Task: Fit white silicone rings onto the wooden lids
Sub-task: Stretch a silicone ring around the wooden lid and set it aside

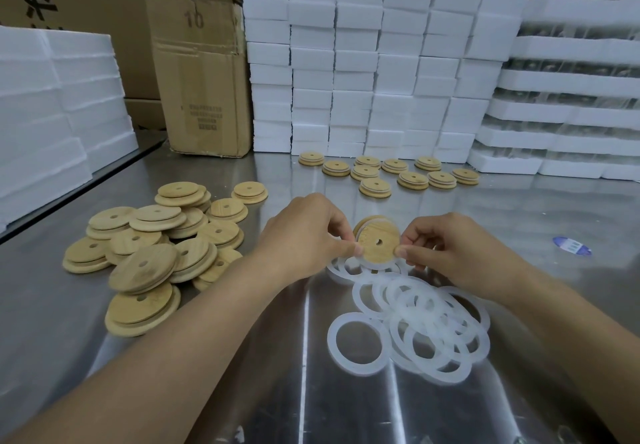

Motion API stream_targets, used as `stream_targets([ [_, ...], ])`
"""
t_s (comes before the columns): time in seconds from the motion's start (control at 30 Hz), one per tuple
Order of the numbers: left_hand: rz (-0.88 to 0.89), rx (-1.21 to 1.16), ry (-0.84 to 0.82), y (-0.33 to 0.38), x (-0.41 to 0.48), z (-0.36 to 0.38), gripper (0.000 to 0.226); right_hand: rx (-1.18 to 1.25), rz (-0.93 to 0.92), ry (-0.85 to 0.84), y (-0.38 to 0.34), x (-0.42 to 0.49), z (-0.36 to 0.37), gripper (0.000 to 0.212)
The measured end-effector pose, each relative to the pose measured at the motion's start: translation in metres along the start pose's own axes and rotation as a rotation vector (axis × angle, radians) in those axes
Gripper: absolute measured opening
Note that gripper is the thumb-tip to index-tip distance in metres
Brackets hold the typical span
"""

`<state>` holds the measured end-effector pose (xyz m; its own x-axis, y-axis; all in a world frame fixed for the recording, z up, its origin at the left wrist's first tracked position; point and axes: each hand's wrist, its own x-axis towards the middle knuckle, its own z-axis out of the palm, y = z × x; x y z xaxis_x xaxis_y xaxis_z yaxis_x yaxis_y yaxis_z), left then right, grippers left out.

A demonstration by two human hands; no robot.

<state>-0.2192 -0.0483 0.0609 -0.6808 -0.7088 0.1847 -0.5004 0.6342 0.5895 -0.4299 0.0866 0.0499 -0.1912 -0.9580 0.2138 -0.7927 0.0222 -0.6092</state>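
Fingers [341, 227] of left hand [304, 232] are curled, thumb and forefinger pinching the left edge of a wooden lid [379, 241]. The right hand [446, 246] mirrors it, its fingers [415, 235] curled, thumb tip pressed on the lid's right edge. Both hands grip the same lid.

The lid is held on edge above the table [346, 409], tilted, flat face toward the camera. It is a round, pale grained wood disc with a small centre hole and a stepped profile. A whitish strip [359, 228] shows along its upper-left rim between the two wood layers. Cannot tell if that ring is fully seated.

Just below the hands is a loose heap of silicone rings [426, 326]: flat, translucent white, matte, overlapping each other.

To the left is a pile of bare lids [152, 249], stepped discs lying at mixed angles. Near the far edge are ringed lids [388, 170], laid flat and mostly apart, with a white band at the step.

The table is brushed metal, shiny and streaked with reflections. Behind it stand stacks of white foam blocks [363, 62] with a rough texture. A creased cardboard box [204, 80] stands upright at back left. A blue-white oval sticker [571, 246] lies at right.
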Motion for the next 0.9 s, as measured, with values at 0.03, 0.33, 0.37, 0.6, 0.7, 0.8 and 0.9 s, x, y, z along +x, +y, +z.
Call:
stream_targets([
  [0.03, 0.002, -0.004, -0.003, 0.0, 0.0, 0.0, 0.021, 0.014, 0.005, -0.007, 0.0, 0.0, 0.0, 0.013],
  [0.33, 0.038, -0.074, -0.026, -0.004, 0.002, 0.001, 0.021, 0.07, 0.033, -0.037, 0.0, -0.001, -0.002, 0.015],
  [0.37, 0.043, -0.082, -0.034, -0.005, 0.003, 0.001, 0.021, 0.08, 0.035, -0.036, 0.001, -0.001, -0.002, 0.014],
  [0.6, 0.029, -0.234, -0.1, -0.011, 0.01, -0.002, 0.013, 0.145, 0.049, -0.038, 0.007, 0.002, -0.015, 0.011],
  [0.7, 0.017, -0.278, -0.091, -0.015, 0.012, 0.0, 0.012, 0.168, 0.046, -0.043, 0.009, 0.002, -0.014, 0.011],
  [0.8, -0.005, -0.332, -0.08, -0.02, 0.013, 0.001, 0.011, 0.17, 0.047, -0.031, 0.012, 0.002, -0.014, 0.011],
  [0.9, -0.029, -0.397, -0.085, -0.021, 0.013, 0.002, 0.013, 0.172, 0.038, -0.039, 0.013, 0.002, -0.013, 0.012],
])
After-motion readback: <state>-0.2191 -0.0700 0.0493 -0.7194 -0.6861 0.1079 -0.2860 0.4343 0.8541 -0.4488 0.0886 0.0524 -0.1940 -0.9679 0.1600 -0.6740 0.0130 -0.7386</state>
